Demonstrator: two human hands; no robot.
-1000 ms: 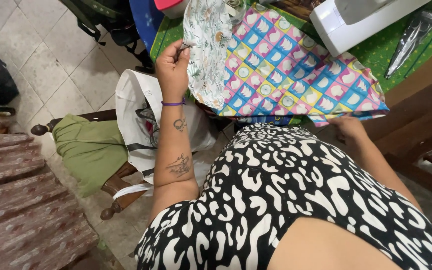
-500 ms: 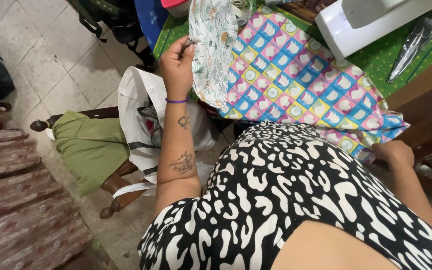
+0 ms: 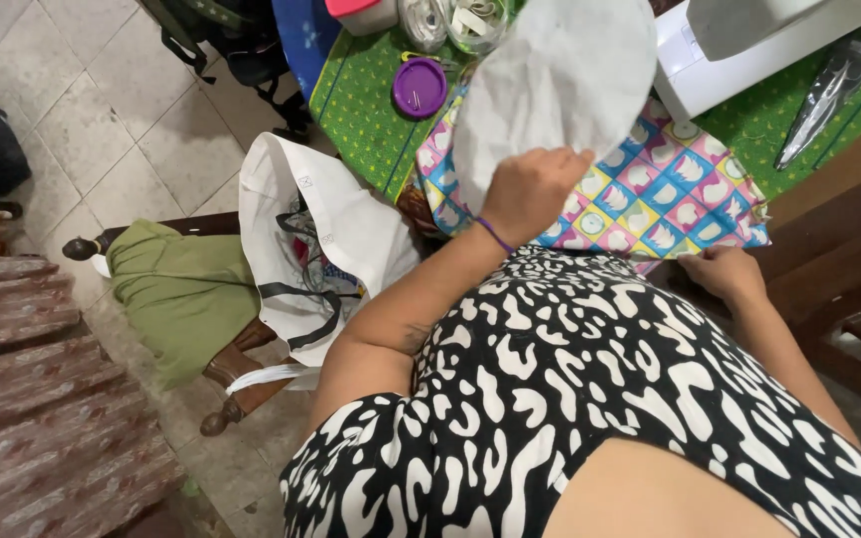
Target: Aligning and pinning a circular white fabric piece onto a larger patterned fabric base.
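Note:
My left hand (image 3: 528,189) grips the lower edge of a round white piece of fabric (image 3: 560,75) and holds it up over the table. Under it lies a colourful patchwork cloth (image 3: 670,184) of pink, blue and yellow squares, spread on the green tablecloth (image 3: 361,95). My right hand (image 3: 724,271) rests at the near edge of that patchwork cloth, fingers curled on its hem. My black and white patterned dress fills the lower part of the view.
A white sewing machine (image 3: 749,50) stands at the back right. A purple lid (image 3: 419,87) and clear containers (image 3: 450,20) sit on the table. A white bag (image 3: 311,239) and a green cloth (image 3: 181,289) lie on a wooden chair to the left.
My left hand swung right and lifted the floral piece so that its white side faces me. My right hand moved in along the cloth's near edge.

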